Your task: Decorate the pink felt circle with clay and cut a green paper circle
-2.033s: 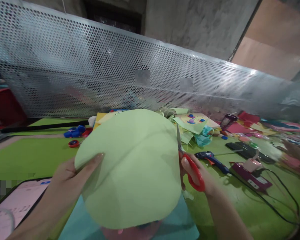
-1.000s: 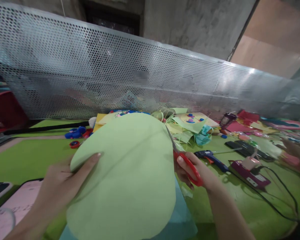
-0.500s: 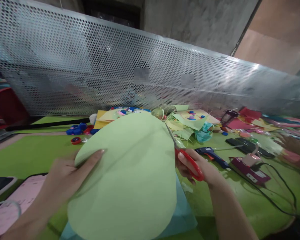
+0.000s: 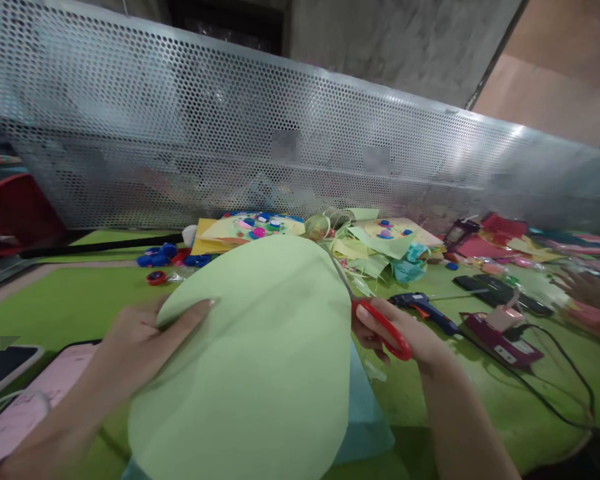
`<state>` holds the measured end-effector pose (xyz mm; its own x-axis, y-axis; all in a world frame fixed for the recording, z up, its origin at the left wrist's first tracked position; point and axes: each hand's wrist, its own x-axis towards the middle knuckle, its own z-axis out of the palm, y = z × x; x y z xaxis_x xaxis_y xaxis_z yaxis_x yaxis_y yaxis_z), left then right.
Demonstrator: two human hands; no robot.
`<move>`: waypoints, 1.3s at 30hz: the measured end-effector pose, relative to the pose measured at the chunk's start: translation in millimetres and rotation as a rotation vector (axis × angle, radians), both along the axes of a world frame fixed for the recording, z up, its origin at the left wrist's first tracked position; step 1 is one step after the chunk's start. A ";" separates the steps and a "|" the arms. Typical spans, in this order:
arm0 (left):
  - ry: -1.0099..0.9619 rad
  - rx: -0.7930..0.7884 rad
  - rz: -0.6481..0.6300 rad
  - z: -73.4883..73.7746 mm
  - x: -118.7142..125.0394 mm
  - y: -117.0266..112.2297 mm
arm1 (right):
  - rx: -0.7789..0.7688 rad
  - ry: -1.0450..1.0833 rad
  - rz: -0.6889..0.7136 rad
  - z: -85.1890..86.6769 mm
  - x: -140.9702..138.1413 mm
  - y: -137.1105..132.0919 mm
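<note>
Scissors point(image 4: 393, 337) sit in the right grip point(image 4: 414, 333), a blade lying along the upper right edge of a pale green sheet point(image 4: 260, 360), whose left side the left grip point(image 4: 140, 337) pinches, thumb on top. From where I stand, most of the outline looks rounded already, so what's left seems slight; the bottom edge runs out of sight, so I can't tell there. The sheet hangs over a blue sheet point(image 4: 363, 413) on the table point(image 4: 80, 300), paper scraps point(image 4: 373, 268) heaped beyond.
</note>
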<state>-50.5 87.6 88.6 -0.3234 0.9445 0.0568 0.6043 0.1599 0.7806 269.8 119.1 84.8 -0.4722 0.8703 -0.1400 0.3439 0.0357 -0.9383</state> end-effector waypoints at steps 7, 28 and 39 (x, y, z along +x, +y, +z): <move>0.012 -0.090 -0.022 1.5 1.2 1.2 | -0.011 -0.041 -0.002 0.3 0.1 1.0; 0.138 -0.094 -0.157 -1.0 -3.5 7.7 | -0.024 -0.059 0.124 0.1 5.2 5.8; 0.125 -0.099 -0.229 -0.3 -2.7 8.4 | -0.093 -0.038 0.196 -3.7 4.3 8.9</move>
<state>-53.2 96.0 88.3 -0.0975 0.9951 -0.0132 0.7240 0.0800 0.6851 274.1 128.0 81.1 -0.6237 0.7453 -0.2358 0.3738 0.0194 -0.9273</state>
